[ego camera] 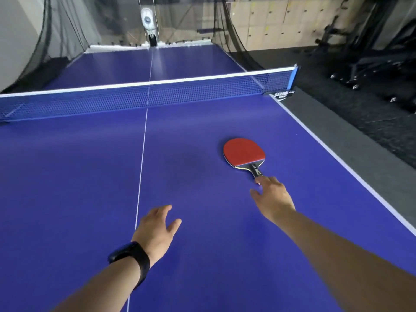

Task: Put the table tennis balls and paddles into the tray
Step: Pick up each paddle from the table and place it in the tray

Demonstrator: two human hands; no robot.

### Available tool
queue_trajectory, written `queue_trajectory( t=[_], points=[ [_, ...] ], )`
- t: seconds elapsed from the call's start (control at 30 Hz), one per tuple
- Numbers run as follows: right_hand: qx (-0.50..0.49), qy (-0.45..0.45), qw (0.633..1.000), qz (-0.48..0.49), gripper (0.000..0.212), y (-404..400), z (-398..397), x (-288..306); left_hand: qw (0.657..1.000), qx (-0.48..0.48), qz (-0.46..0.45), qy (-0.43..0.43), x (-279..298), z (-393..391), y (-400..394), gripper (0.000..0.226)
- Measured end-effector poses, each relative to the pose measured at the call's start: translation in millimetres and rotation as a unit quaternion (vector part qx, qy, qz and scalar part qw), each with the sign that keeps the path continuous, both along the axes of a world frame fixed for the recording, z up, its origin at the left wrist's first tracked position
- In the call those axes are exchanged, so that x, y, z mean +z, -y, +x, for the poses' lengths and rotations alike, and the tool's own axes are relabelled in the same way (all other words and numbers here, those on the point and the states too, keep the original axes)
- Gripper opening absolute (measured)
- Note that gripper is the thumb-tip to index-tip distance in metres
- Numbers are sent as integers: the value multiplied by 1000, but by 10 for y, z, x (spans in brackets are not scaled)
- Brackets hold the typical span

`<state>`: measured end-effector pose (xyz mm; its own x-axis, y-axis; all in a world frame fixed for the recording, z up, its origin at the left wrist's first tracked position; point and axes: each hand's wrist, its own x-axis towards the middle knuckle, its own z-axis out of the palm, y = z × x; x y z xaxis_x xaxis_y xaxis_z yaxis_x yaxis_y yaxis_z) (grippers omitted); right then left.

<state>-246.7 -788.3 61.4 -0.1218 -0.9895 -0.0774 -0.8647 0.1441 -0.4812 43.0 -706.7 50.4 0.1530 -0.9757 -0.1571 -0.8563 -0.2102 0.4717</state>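
Observation:
A paddle (244, 153) with a red face and a black handle lies flat on the blue table tennis table (78, 176), right of the centre line. My right hand (273, 198) reaches out with its fingertips at the end of the handle, fingers spread and not closed around it. My left hand (156, 228), with a black band on the wrist, hovers open above the table near the white centre line and holds nothing. No ball and no tray are in view.
The blue net (144, 97) spans the table ahead. A ball machine (148, 21) with black catch netting stands at the far end. The table's right edge (337, 154) borders dark floor, with black wheeled equipment (360, 70) beyond.

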Motion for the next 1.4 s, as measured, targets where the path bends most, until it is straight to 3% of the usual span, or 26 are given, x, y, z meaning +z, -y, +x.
queue_trajectory(
  t=[0.13,0.27,0.53,0.67,0.83,0.9,1.03,1.17,1.23,1.4],
  points=[
    [-21,-33,999,22,46,370,-180,-290,996,-23,47,71,-287,-96,164,55],
    [-22,-15,1000,10,56,670,-144,-493,986,-35,33,158,-376,-82,222,56],
    [-42,-27,999,9,55,998,-64,-548,985,-36,53,158,-366,-52,224,54],
    [-66,87,994,-10,42,770,39,-370,998,-16,46,28,-315,-5,97,52],
    [30,162,986,-33,42,43,546,-51,993,61,-3,-96,153,192,-33,53],
    [76,205,975,-44,47,-297,884,90,975,121,-13,-187,460,315,-86,53],
    [172,262,948,-51,54,-1008,1691,385,891,218,-26,-398,1000,739,-338,50],
    [228,300,925,-46,58,-1674,2465,663,823,323,-96,-458,1281,1509,-878,34],
    [260,308,915,-39,56,-2022,2841,768,809,361,-113,-449,1368,1913,-1268,26],
    [316,381,864,90,18,-2908,3848,963,797,426,-158,-398,1543,2997,-2387,7]
  ],
)
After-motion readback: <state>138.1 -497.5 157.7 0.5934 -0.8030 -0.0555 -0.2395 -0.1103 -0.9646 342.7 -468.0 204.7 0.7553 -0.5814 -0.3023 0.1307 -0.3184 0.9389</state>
